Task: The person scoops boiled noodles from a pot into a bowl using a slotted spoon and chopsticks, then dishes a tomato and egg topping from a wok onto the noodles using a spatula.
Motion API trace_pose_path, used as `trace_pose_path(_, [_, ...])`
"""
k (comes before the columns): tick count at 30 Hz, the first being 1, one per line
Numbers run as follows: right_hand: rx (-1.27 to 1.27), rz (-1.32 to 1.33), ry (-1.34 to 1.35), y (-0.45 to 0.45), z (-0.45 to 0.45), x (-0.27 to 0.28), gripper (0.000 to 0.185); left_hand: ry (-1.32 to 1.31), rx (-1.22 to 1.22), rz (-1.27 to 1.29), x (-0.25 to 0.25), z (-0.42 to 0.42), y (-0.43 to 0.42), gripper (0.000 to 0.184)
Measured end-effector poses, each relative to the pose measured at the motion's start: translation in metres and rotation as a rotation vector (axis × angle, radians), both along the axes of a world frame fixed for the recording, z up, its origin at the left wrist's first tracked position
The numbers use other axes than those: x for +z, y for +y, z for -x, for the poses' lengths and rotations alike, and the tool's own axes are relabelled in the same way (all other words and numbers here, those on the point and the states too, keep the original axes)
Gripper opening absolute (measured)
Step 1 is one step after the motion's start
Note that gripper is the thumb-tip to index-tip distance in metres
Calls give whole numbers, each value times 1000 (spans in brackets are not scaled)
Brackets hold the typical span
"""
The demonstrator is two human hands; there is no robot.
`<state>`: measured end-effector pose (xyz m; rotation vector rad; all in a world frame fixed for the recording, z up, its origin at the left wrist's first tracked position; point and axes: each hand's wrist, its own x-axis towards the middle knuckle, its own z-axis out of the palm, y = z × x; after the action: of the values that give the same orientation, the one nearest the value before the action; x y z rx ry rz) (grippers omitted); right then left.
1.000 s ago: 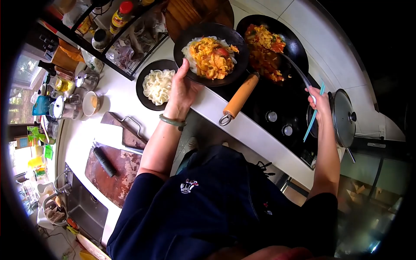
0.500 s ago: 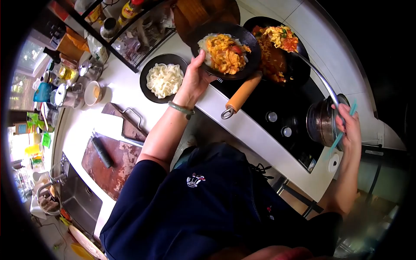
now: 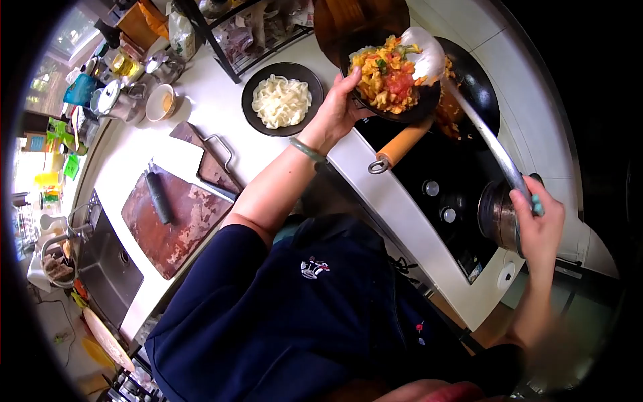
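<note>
My left hand (image 3: 340,110) grips the edge of a dark plate (image 3: 423,106) heaped with egg and tomato, thumb on the rim. Over that plate, a metal ladle (image 3: 429,59) tips with its bowl at the food. The ladle's long handle runs down to my right hand (image 3: 541,218), whose fingers are wrapped round it and round turquoise chopsticks (image 3: 537,205). Beneath and beyond the plate is a black wok (image 3: 479,84) with a wooden handle (image 3: 406,142), some red sauce and egg inside. A second dark plate (image 3: 252,119) holds white noodles on the counter, left of the held plate.
A pot (image 3: 497,216) sits on the black stove (image 3: 435,161) near my right hand. On the left counter are a cutting board (image 3: 194,224), a cleaver (image 3: 159,194), a small bowl (image 3: 161,102) and several jars. A sink (image 3: 110,261) lies farther left, a black rack (image 3: 221,47) above.
The ladle has come from the wok to the held plate, where more egg and tomato is now heaped. My right hand has moved down and right. The view has shifted.
</note>
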<state>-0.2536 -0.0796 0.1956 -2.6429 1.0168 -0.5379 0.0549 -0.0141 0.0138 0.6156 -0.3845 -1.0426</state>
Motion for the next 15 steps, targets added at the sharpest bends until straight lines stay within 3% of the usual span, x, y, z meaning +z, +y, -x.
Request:
trace_pose_path(1, [64, 172, 68, 4, -1, 2, 21, 8, -5, 2, -1, 0, 0, 57])
trace_pose_path(2, [70, 171, 71, 7, -2, 1, 21, 15, -12, 6, -2, 0, 2, 58])
trace_pose_path(4, [178, 509, 94, 10, -3, -2, 24, 13, -17, 9, -1, 0, 4, 58])
trace_pose_path(13, [114, 594, 187, 14, 8, -21, 25, 38, -27, 24, -5, -3, 2, 58])
trace_pose_path(15, [93, 503, 73, 5, 16, -23, 26, 37, -27, 36, -3, -2, 2, 59])
